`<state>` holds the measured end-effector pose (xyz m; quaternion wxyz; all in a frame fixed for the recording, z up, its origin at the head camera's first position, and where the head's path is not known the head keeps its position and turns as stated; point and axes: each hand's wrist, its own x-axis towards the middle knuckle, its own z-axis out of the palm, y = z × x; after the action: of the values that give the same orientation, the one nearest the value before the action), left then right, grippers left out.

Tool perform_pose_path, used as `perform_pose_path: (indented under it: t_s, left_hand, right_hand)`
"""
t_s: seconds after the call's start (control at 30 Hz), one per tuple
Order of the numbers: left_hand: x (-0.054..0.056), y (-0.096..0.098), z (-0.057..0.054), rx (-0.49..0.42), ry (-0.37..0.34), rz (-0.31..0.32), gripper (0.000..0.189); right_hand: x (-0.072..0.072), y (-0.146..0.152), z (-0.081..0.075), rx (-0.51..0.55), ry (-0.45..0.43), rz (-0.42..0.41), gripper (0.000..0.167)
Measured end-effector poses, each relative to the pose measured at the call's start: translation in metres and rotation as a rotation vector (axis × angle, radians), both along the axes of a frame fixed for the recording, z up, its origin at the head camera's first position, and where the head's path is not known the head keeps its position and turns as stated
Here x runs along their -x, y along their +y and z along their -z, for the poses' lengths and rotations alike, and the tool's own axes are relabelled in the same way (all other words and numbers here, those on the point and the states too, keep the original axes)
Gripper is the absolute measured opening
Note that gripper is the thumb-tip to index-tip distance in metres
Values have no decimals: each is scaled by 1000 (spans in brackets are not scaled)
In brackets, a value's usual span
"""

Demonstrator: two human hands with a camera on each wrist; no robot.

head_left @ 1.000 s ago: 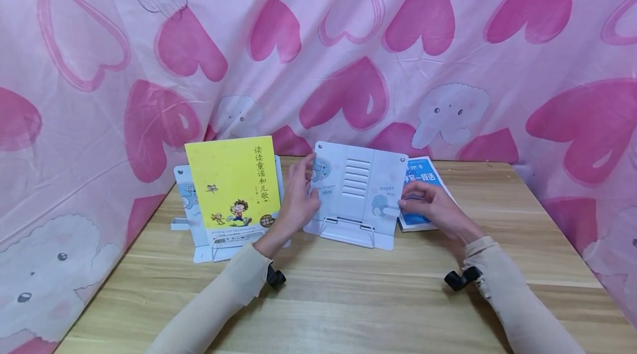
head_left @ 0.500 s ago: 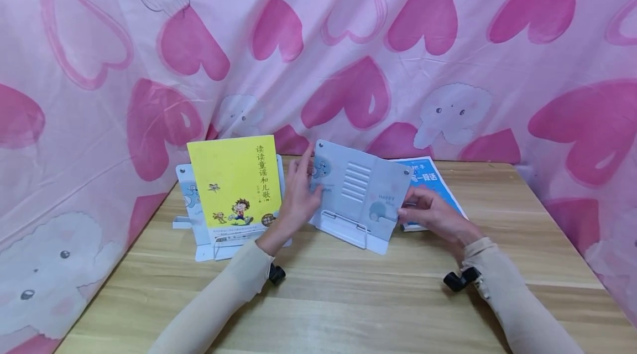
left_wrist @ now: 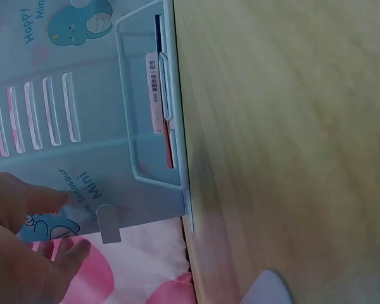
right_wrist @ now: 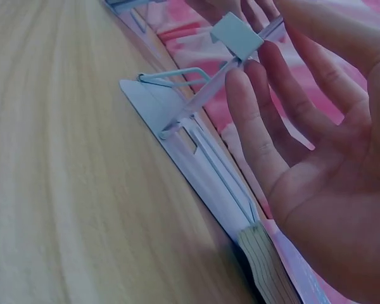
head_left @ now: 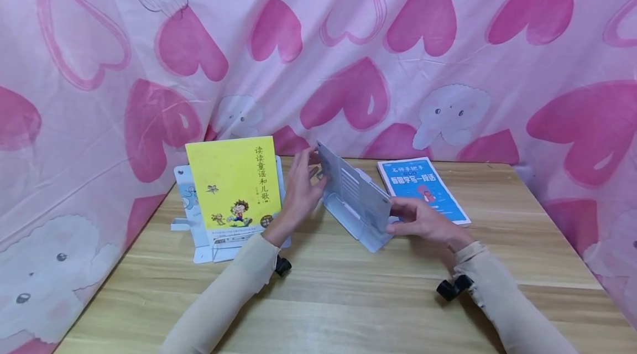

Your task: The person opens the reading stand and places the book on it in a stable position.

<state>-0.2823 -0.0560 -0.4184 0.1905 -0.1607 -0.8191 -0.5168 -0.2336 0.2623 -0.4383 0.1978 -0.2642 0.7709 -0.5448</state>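
Note:
A pale blue book stand (head_left: 370, 206) with dinosaur pictures stands upright mid-table, its face turned toward the left. My left hand (head_left: 300, 185) holds its left edge, the thumb over the front face and the fingers at the edge. At the opposite edge, my right hand (head_left: 423, 222) pinches the panel between thumb and fingers. The left wrist view shows the slotted panel (left_wrist: 101, 107), the wire page holder (left_wrist: 125, 101) and a small side clip (left_wrist: 109, 223). In the right wrist view another clip (right_wrist: 237, 35) sits by the fingertips. The stand carries no book.
To the left, a yellow book (head_left: 229, 177) leans on a second book stand (head_left: 186, 193). A blue book (head_left: 423, 188) lies flat behind my right hand. The wooden table (head_left: 348, 298) ends at a pink heart-patterned curtain (head_left: 348, 11).
The book stand has turned, its right edge swinging toward me, so its face now looks left. My right hand has moved with that edge, uncovering the blue book. My left hand stays at its edge.

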Motion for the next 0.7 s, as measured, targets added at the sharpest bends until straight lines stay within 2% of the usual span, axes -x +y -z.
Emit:
perform_pose_path:
  t_s: [0.1, 0.2, 0.37, 0.47, 0.6, 0.7]
  left_hand:
    - [1, 0, -2, -56, 3, 40, 78]
    - [-1, -2, -10, -120, 53, 90, 75]
    - [-7, -8, -29, -179, 128, 168, 45]
    - [-10, -10, -36, -185, 104, 205, 33]
    - [-11, -13, -38, -174, 0, 224, 32]
    - [-10, -15, -37, -162, -61, 226, 32]
  right_hand:
    - [-3, -4, -2, 6, -6, 13, 42]
    - [-7, -12, -4, 31, 2, 8, 35]
    - [-14, -32, -4, 47, 47, 38, 28]
    - [-21, -46, -6, 44, 43, 79, 28]
    - [-29, -61, -10, 27, -12, 67, 30]
    - [-31, -63, -13, -49, -22, 71, 33]
